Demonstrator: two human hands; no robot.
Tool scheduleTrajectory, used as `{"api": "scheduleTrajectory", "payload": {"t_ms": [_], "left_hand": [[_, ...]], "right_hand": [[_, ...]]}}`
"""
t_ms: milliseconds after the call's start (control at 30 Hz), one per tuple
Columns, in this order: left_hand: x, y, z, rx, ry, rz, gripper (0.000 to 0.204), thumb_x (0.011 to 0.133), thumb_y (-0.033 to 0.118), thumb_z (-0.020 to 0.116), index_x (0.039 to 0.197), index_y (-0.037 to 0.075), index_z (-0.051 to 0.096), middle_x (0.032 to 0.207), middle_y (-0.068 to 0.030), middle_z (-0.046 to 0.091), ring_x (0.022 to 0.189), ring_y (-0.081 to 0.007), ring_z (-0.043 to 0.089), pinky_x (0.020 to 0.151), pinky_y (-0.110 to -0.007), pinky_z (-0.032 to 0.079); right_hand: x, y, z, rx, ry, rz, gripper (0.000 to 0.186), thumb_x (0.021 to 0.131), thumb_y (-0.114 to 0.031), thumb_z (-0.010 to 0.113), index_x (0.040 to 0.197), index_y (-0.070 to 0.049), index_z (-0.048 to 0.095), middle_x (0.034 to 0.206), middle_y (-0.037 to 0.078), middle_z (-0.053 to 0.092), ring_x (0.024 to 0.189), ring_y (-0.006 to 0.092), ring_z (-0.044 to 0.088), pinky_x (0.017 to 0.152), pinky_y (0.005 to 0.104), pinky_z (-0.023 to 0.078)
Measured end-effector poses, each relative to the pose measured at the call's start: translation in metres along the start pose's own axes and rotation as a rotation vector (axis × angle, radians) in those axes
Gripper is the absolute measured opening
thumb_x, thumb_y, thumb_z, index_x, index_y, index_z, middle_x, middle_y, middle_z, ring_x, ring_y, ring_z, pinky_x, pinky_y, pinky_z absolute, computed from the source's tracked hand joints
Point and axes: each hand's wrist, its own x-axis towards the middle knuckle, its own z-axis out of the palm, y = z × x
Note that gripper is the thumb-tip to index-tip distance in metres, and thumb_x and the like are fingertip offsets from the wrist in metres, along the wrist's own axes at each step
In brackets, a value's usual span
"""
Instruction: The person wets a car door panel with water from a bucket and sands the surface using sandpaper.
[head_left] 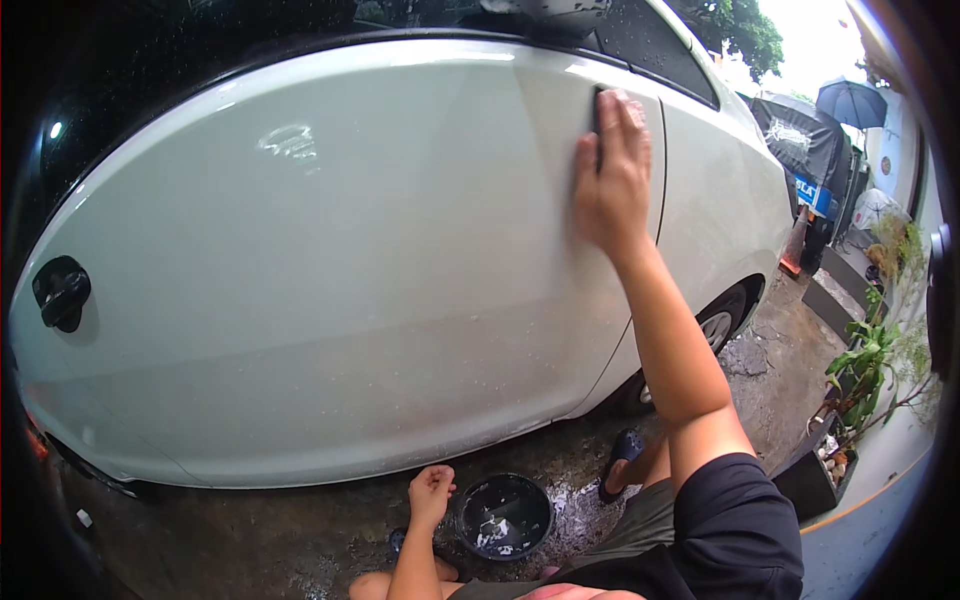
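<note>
A white car door (pixel 400 220) with water drops on it fills most of the head view. My right hand (pixel 615 180) is stretched up against the door's upper right part, close to the seam. Under its fingers is a dark pad (pixel 598 112), pressed on the paint; only its edge shows, so its exact kind is unclear. My left hand (pixel 432 492) hangs low by the door's bottom edge, fingers curled in, with nothing visible in it. Just right of it, a round black bucket (pixel 462 522) stands on the ground, holding dark liquid with white foam.
A black door handle (pixel 63 293) sticks out at the left, and a side mirror (pixel 560 20) at the top. The wheel (pixel 716 328) is to the right. My foot in a dark clog (pixel 622 455) is beside the bucket. Farther right are a planter (pixel 815 470) and a traffic cone (pixel 795 245).
</note>
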Motion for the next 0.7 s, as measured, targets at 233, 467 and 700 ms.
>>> {"api": "scheduleTrajectory", "payload": {"t_ms": [233,467,700], "left_hand": [[0.002,-0.014,0.0,0.131,-0.003,0.018,0.022,0.099,0.022,0.075,0.107,0.001,0.073,0.092,-0.0058,0.074,0.076,-0.0134,0.071,0.066,-0.027,0.056],[0.004,-0.025,0.009,0.284,0.026,-0.02,0.025,0.094,0.024,0.08,0.103,0.0,0.076,0.086,-0.0059,0.076,0.072,-0.0123,0.071,0.069,-0.028,0.057],[0.001,-0.033,0.007,0.471,-0.017,0.042,0.033,0.093,0.029,0.079,0.108,0.0,0.076,0.088,-0.0088,0.078,0.074,-0.0142,0.073,0.072,-0.03,0.058]], "right_hand": [[-0.013,0.002,-0.014,-0.041,-0.092,-0.052,0.054,0.11,-0.037,0.044,0.157,-0.009,0.046,0.159,0.018,0.046,0.151,0.0391,0.036,0.125,0.0556,0.02],[-0.013,0.048,-0.025,-0.16,-0.126,-0.06,0.056,0.109,-0.044,0.045,0.161,-0.023,0.043,0.162,0.017,0.038,0.155,0.0405,0.028,0.126,0.0607,0.014],[0.002,0.059,-0.025,-0.18,-0.154,-0.032,0.061,0.109,-0.05,0.041,0.162,-0.019,0.04,0.166,0.011,0.038,0.161,0.0385,0.015,0.125,0.0669,0.006]]}}
